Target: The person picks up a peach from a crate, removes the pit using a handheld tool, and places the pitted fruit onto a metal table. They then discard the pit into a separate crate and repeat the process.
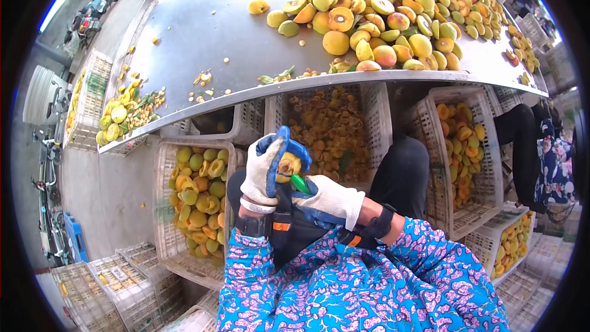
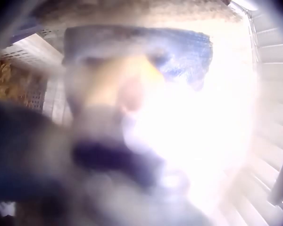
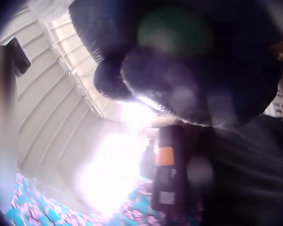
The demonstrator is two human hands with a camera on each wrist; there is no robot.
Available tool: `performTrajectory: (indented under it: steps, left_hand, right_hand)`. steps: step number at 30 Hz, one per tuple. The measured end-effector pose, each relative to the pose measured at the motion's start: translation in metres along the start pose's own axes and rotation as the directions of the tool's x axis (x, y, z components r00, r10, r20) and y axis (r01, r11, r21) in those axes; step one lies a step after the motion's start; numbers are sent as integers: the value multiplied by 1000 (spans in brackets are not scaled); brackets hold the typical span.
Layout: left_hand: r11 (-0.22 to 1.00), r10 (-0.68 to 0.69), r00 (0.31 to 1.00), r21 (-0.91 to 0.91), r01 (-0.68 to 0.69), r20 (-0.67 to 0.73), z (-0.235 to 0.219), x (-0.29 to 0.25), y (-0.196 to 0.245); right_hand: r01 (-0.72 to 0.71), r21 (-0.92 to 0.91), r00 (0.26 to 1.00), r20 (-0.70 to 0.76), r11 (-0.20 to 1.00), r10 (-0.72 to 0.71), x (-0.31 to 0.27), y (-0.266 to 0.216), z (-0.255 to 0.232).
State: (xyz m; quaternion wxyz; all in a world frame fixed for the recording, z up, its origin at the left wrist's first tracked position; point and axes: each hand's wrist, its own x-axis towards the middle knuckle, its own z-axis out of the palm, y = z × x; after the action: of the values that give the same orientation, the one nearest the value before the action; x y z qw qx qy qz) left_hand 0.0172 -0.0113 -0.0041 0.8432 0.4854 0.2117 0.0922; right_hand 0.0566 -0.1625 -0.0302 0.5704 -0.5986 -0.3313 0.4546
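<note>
In the head view the left hand, in a white glove with blue palm and fingers, grips a cut yellow fruit. Just right of and below it, the right hand, gloved alike, holds a green-handled tool against the fruit; the tool's tip is hard to make out. The left wrist view is blurred and glaring, with the yellow fruit under blue fingers. Dark gloved fingers curl round the green handle in the right wrist view.
A metal table bears a heap of halved fruit. Below its edge stand a crate of small brown-orange pieces and crates of fruit at left and right. Stacked crates stand lower left.
</note>
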Motion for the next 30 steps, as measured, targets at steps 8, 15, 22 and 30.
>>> performTrajectory:
  steps: [8,15,22,30]
  left_hand:
    - [992,105,994,-74,-106,-7,18,7,-1]
    - [999,34,999,19,-35,34,3,1,2]
    - [991,130,986,-34,-127,104,11,5,2]
    - [998,68,996,-6,-68,55,9,0,3]
  right_hand:
    - [-506,558,860,269,658,434,-9,-53,-20]
    - [-365,242,931,130,899,342,-6,-32,-8]
    - [-585,778,810,548,230,208,-13,-48,-16]
    - [-542,591,840,359,598,407,-11,-43,-11]
